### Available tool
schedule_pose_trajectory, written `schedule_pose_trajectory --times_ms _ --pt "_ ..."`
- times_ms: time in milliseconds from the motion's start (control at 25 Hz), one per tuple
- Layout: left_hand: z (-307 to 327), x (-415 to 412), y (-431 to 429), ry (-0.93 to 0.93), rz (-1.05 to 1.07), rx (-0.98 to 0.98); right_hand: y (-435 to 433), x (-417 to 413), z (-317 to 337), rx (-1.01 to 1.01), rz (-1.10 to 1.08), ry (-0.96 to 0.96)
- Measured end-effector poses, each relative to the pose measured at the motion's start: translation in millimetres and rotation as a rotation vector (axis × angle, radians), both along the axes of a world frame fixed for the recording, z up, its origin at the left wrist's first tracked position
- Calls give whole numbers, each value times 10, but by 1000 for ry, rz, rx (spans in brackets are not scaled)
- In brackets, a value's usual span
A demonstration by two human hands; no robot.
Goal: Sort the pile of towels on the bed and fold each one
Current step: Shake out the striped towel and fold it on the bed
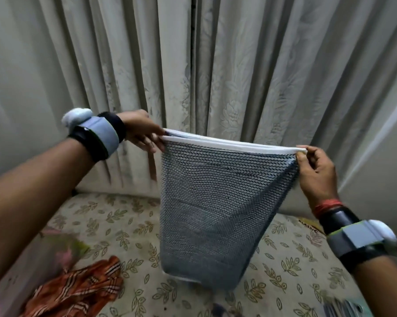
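Pale patterned curtains hang behind a bed covered in a leaf-print sheet, and over that bed the grey towel is held up in the air, stretched flat between both hands. Its white top border shows as two edges lying together, so it looks doubled over once, the woven grey body hanging down with a diagonal crease towards its right side. The left hand pinches the towel's upper left corner, fingers curled onto the paired edges. The right hand pinches the upper right corner between thumb and forefinger, its other fingers loosely bent. Whether the towel's lower edge touches the sheet cannot be told. Below and to the left of the towel lies an orange striped cloth, crumpled and apparently not yet folded, with a blurred pink and green cloth beyond it. The step in hand seems to be folding this one towel, mid-fold. The next move probably calls for bringing the two corners together for a further halving, or lowering the towel flat onto the bed, keeping the paired edges aligned so the crease comes out.
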State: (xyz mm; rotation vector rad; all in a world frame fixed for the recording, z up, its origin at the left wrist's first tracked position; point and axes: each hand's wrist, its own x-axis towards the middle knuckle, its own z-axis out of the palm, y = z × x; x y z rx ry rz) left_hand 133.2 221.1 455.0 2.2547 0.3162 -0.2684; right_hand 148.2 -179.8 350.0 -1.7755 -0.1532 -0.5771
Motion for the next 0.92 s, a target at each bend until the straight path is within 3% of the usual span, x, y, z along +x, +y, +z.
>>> schedule_pose_trajectory --times_ms 160,400,760,920 --pt "39 13 -67 -89 26 81 -26 211 199 -79 137 115" --pt "-1 68 -115 -265 90 128 32 314 259 -106 74 74" --pt "-22 -146 54 36 -111 276 -52 108 165 -138 163 258" --pt "5 -257 56 62 -61 140 -136 37 198 -90 235 360"
